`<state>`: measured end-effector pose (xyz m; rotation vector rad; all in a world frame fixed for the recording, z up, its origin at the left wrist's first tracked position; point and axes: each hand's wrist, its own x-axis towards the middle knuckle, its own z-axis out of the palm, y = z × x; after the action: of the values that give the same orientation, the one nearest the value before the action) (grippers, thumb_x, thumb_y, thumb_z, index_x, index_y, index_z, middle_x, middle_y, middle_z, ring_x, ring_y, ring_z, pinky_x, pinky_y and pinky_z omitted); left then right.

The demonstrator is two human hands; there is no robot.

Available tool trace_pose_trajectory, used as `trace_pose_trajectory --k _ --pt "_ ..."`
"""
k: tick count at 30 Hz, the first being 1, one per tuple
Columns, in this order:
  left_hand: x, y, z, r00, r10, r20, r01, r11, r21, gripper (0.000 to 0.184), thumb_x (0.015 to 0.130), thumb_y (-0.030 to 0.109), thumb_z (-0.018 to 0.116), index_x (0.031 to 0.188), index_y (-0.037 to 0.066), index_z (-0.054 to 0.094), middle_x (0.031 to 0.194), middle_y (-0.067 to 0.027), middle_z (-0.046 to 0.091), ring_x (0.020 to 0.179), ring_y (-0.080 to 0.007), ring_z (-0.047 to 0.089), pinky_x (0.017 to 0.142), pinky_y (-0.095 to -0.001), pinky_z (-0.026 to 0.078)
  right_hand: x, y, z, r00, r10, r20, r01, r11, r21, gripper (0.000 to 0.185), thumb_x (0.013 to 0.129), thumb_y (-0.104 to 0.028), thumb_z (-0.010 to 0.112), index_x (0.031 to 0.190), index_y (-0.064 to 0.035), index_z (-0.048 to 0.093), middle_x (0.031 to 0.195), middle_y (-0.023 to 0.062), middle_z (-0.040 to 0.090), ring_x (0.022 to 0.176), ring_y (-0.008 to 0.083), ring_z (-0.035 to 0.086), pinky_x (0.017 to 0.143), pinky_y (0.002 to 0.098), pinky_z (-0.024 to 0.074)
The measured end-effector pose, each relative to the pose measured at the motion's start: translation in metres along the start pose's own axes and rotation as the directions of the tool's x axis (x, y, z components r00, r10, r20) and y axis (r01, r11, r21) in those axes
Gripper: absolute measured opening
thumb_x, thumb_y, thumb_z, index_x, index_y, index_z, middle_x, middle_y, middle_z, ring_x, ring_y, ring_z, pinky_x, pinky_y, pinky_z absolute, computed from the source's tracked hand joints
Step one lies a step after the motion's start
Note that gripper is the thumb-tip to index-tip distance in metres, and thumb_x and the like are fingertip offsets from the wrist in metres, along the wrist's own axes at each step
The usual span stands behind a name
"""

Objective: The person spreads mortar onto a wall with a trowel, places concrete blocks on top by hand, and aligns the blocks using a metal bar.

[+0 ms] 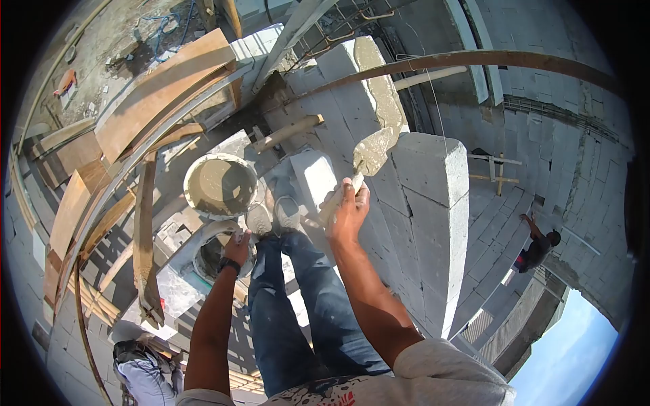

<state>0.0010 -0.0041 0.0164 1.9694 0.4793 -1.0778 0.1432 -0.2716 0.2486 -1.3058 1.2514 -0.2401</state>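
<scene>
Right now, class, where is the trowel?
In the head view, the trowel is just right of centre, in the right hand, its blade at the near end of the wet mortar strip on the block wall.

The jeans (308, 311) are blue. The blocks (433, 169) are pale grey (the mortar (223, 186), beige-grey). Red marks the shirt (433, 379).
</scene>
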Motion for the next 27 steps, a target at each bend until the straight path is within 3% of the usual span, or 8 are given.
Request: trace_pose_trajectory --k 4,6,10,17,20,21,23,27 --pt "-0.007 0.001 -0.002 1.000 -0.005 -0.015 0.006 1.000 0.016 0.068 0.093 0.058 0.056 0.128 -0.001 0.060 0.122 -0.0260 0.065 0.115 -0.0407 0.062 0.097 -0.0434 0.048 -0.027 0.034 -0.028 0.962 -0.145 0.231 0.205 0.944 -0.259 0.036 0.098 -0.016 0.061 0.126 0.0007 0.046 0.093 0.0093 0.059 0.074 0.0132 0.057 0.064 0.0300 0.0498" --pt "0.001 -0.019 0.009 1.000 -0.008 -0.014 0.008 1.000 -0.026 0.063 0.094 0.054 0.058 0.128 0.001 0.060 0.118 -0.0231 0.068 0.114 -0.0362 0.064 0.096 -0.0411 0.049 -0.019 0.071 -0.043 0.795 -0.401 0.456 0.580 0.725 -0.373 0.042 0.096 -0.017 0.062 0.130 0.0024 0.045 0.093 0.0155 0.062 0.076 0.0237 0.064 0.069 0.0356 0.0528" --pt "-0.006 -0.013 -0.003 0.995 -0.092 -0.043 0.090 0.995 -0.037 0.060 0.093 0.049 0.062 0.127 -0.001 0.058 0.116 -0.0212 0.069 0.109 -0.0330 0.067 0.094 -0.0401 0.050 -0.008 0.100 -0.033 0.668 0.016 0.744 0.620 0.541 -0.568 0.050 0.090 -0.020 0.066 0.130 0.0021 0.048 0.111 0.0300 0.062 0.099 0.0489 0.063 0.084 0.0484 0.0513" --pt "0.087 -0.061 -0.050 0.791 0.000 -0.611 -0.034 0.998 -0.044 0.069 0.082 0.031 0.072 0.135 -0.006 0.048 0.126 -0.0288 0.055 0.117 -0.0435 0.054 0.104 -0.0465 0.043 0.034 0.182 0.098 0.354 0.494 0.794 0.935 -0.212 -0.284 0.040 0.093 -0.016 0.054 0.130 0.0002 0.053 0.114 0.0243 0.065 0.098 0.0391 0.070 0.080 0.0434 0.0587" --pt "0.162 -0.104 -0.073 0.722 -0.097 -0.685 0.076 0.995 -0.061 0.097 0.073 0.034 0.076 0.150 -0.005 0.032 0.145 -0.0307 0.044 0.136 -0.0413 0.044 0.112 -0.0424 0.037 0.053 0.250 0.157 0.413 0.473 0.779 0.907 -0.288 -0.306 0.029 0.093 -0.011 0.053 0.118 -0.0013 0.064 0.109 0.0187 0.068 0.097 0.0341 0.072 0.078 0.0405 0.0598" --pt "0.167 -0.089 -0.089 0.808 -0.249 -0.534 0.079 0.944 -0.319 0.100 0.072 0.038 0.074 0.151 -0.006 0.030 0.142 -0.0306 0.048 0.133 -0.0396 0.048 0.110 -0.0412 0.039 0.063 0.280 0.167 0.473 0.415 0.777 0.875 -0.325 -0.359 0.026 0.093 -0.011 0.053 0.113 -0.0019 0.067 0.109 0.0179 0.069 0.098 0.0326 0.072 0.079 0.0395 0.0599" --pt "0.197 -0.105 -0.104 0.908 -0.232 -0.348 0.054 0.890 -0.452 0.062 0.077 0.038 0.070 0.119 -0.006 0.061 0.101 -0.0157 0.069 0.092 -0.0259 0.064 0.086 -0.0348 0.049 0.074 0.292 0.189 0.459 0.528 0.715 0.887 -0.317 -0.336 0.025 0.093 -0.012 0.053 0.109 -0.0018 0.069 0.108 0.0195 0.070 0.100 0.0331 0.072 0.081 0.0404 0.0596" --pt "0.152 -0.050 -0.078 0.887 -0.105 -0.450 -0.134 0.874 -0.468 0.040 0.083 0.030 0.070 0.107 -0.002 0.064 0.087 -0.0053 0.066 0.077 -0.0156 0.057 0.075 -0.0310 0.048 0.085 0.313 0.170 0.428 0.601 0.675 0.902 -0.239 -0.359 0.025 0.091 -0.015 0.059 0.106 -0.0001 0.071 0.108 0.0210 0.072 0.104 0.0354 0.070 0.087 0.0439 0.0579"
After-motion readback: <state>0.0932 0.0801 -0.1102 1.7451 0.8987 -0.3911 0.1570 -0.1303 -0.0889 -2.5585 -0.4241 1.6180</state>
